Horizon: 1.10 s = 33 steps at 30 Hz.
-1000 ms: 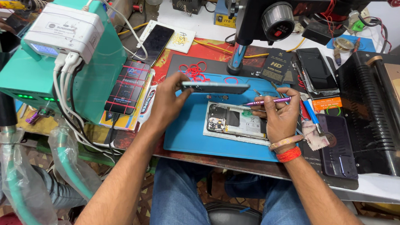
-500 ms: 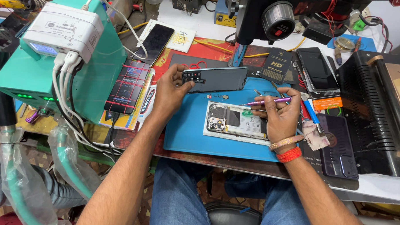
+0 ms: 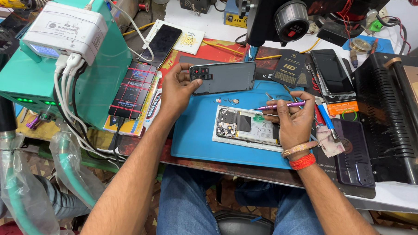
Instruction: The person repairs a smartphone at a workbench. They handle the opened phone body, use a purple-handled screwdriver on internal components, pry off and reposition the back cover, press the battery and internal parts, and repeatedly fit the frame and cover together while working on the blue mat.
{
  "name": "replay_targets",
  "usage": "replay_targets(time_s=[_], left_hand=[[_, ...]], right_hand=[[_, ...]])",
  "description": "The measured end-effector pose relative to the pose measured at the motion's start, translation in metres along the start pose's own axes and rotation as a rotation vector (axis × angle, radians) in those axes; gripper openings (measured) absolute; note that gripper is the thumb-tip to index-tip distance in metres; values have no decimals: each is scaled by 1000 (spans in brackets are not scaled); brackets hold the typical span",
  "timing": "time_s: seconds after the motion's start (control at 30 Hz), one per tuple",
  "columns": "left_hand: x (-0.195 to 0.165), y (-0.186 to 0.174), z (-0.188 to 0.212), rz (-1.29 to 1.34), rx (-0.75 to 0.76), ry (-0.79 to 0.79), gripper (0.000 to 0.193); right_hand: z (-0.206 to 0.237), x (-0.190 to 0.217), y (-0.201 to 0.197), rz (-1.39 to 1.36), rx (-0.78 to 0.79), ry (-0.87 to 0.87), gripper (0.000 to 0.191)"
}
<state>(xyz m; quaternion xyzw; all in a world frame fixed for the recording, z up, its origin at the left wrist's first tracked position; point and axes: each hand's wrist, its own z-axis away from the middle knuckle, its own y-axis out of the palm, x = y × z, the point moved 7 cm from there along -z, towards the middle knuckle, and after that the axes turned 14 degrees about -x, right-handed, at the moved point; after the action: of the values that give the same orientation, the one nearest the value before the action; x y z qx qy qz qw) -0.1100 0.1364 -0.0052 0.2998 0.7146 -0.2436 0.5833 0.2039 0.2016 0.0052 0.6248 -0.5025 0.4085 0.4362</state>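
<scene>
Left hand, back cover lengthwise rightward

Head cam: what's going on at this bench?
A person seated at a cluttered bench has a phone apart. The left hand holds the dark back cover lifted over the blue mat, camera cutout toward the hand. The right hand holds a purple screwdriver, tip pointing left, and rests on the opened phone, which lies on the mat with its insides exposed. Other phones and tools lie around the mat.
</scene>
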Motion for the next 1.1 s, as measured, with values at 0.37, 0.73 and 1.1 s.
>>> replay_targets(time_s=[0.37,0.73,1.1], left_hand=[[-9,8,-12,-304,-41,198,64],[-11,14,-2,-291,-18,211,66],[4,11,-8,-105,55,77,66]], right_hand=[[0,-2,-1,-14,-8,9,33],[1,-2,-1,-16,-8,11,33],[1,-3,-1,-24,-10,16,33]])
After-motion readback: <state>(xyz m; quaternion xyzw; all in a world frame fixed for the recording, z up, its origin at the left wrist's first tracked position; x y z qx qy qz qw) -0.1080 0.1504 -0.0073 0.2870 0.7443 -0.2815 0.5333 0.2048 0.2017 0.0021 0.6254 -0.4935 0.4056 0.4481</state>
